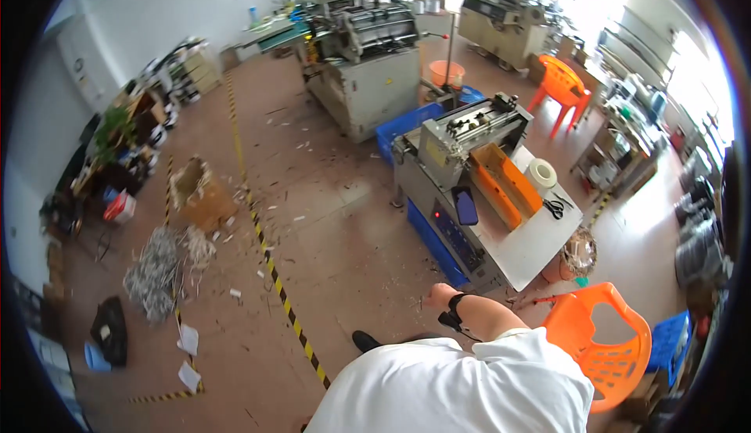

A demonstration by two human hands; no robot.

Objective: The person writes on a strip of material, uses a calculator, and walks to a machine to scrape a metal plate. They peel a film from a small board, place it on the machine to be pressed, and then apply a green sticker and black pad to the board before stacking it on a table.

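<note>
Leftmost, a scrap pile (156,273) and a cardboard box (199,194) lie on the floor, well apart from the person. A striped floor line (270,265) runs diagonally between them and the machine (461,198). Only one hand (436,298) is in view, on an arm wearing a dark wrist strap (454,312); which hand it is cannot be told. It is loosely clenched, grasping nothing visible. The machine stands just up and right of the hand, its long axis running up-left to down-right, near corner closest. An orange tray (504,186), tape roll (541,173) and scissors (555,208) rest on top. An orange chair (602,339) stands rightmost.
</note>
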